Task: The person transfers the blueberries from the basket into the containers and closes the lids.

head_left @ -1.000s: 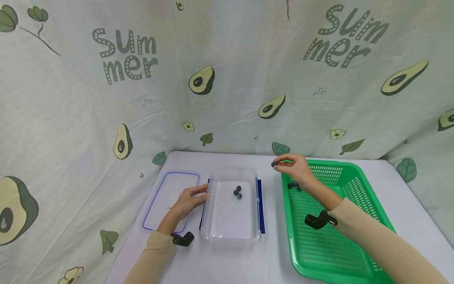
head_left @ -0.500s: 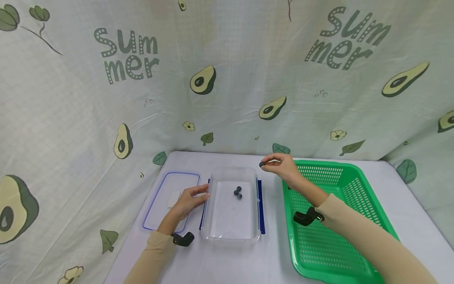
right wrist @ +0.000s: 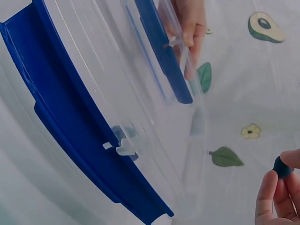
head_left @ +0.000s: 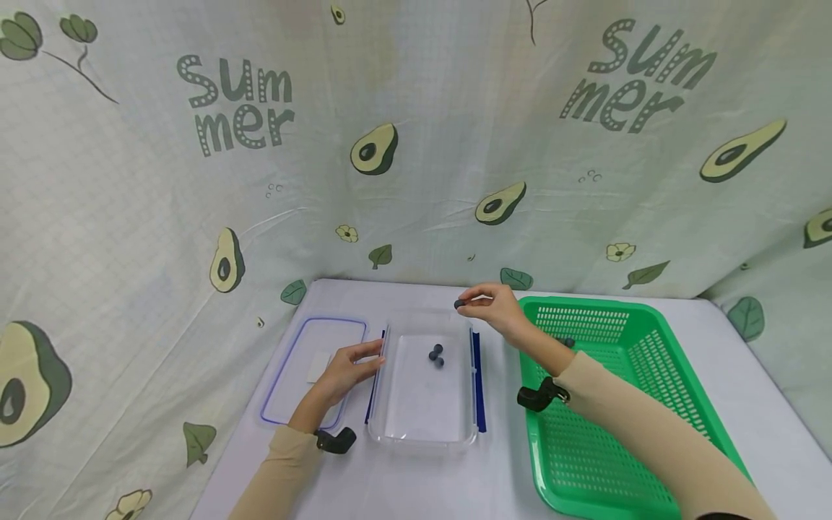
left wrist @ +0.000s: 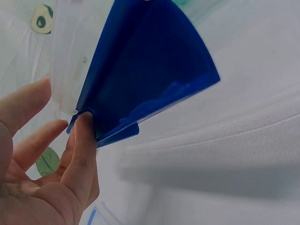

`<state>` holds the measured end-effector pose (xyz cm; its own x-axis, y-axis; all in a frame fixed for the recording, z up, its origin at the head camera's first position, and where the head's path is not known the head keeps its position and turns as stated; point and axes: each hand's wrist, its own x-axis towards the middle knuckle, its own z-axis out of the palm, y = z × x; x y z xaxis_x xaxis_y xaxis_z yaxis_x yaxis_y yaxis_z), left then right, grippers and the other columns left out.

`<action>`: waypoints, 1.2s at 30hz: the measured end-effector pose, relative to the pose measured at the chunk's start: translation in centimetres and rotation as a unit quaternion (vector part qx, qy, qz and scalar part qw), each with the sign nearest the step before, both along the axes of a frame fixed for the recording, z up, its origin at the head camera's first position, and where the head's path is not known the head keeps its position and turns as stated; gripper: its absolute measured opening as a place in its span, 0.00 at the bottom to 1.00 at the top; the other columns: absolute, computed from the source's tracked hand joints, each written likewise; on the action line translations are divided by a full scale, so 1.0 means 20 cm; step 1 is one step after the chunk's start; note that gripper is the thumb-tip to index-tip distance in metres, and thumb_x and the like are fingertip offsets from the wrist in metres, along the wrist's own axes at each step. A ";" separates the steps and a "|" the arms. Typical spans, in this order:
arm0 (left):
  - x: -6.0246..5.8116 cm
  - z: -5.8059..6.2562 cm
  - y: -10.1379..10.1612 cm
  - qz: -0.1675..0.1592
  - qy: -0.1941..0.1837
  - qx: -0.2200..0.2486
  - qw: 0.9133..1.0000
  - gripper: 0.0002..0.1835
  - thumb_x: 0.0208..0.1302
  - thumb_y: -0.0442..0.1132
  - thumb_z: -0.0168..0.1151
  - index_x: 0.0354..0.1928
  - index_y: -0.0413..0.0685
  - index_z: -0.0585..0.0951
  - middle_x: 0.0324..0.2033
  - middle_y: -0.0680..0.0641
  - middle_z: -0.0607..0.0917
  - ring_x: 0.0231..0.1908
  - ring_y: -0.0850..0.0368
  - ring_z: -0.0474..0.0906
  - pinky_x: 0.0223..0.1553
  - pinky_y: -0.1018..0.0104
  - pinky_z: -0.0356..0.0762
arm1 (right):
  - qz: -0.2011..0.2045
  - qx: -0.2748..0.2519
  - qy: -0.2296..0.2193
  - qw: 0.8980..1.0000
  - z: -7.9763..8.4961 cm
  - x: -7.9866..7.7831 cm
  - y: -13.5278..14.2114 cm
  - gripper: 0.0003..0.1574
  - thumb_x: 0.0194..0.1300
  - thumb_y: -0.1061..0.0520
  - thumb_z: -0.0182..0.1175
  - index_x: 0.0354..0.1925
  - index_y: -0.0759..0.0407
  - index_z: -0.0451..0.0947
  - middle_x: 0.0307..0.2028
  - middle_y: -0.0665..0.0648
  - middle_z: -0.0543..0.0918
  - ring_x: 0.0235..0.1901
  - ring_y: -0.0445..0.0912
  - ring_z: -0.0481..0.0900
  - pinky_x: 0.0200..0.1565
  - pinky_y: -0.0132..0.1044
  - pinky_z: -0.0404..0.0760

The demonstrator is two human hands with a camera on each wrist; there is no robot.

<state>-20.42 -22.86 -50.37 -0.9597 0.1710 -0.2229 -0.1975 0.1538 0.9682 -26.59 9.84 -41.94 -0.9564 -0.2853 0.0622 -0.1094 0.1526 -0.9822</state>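
In the head view my right hand (head_left: 492,306) pinches a dark blueberry (head_left: 459,304) between thumb and fingertips, near the far right corner of a clear plastic container (head_left: 422,412). The right wrist view also shows this blueberry (right wrist: 282,167) held at the fingertips. Three blueberries (head_left: 433,355) lie together on the container's floor. My left hand (head_left: 347,372) is at the container's left side, fingertips against its wall. Up close in the left wrist view, a fingertip touches the base of the folded-out blue latch flap (left wrist: 154,61), the other fingers loosely bent.
A green perforated basket (head_left: 533,448) stands on the right, with blueberries (head_left: 569,342) near its far side, under the right forearm. Left of the container lies a clear lid with a blue seal (head_left: 295,339). Another blue flap (head_left: 479,383) sticks out on the container's right side.
My right hand has moved left with the blueberry, from above the basket's far left corner to the container's far right corner. The left hand has stayed at the container's side.
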 end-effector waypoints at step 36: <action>0.01 0.00 0.00 -0.007 0.028 -0.032 0.999 0.30 0.65 0.38 0.68 0.68 0.41 0.73 0.63 0.35 0.75 0.65 0.40 0.68 0.61 0.56 0.76 | 0.071 0.046 -0.046 0.995 -0.15 0.00 -0.24 0.14 0.56 0.67 0.73 0.41 0.71 0.83 0.37 0.61 0.86 0.35 0.44 0.84 0.43 0.36 0.84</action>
<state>-20.29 -22.93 -50.40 -0.9684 0.1725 -0.1800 -0.1408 0.2174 0.9659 -26.55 5.08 -45.01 -0.9062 -0.4192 -0.0555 -0.0475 0.2314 -0.9717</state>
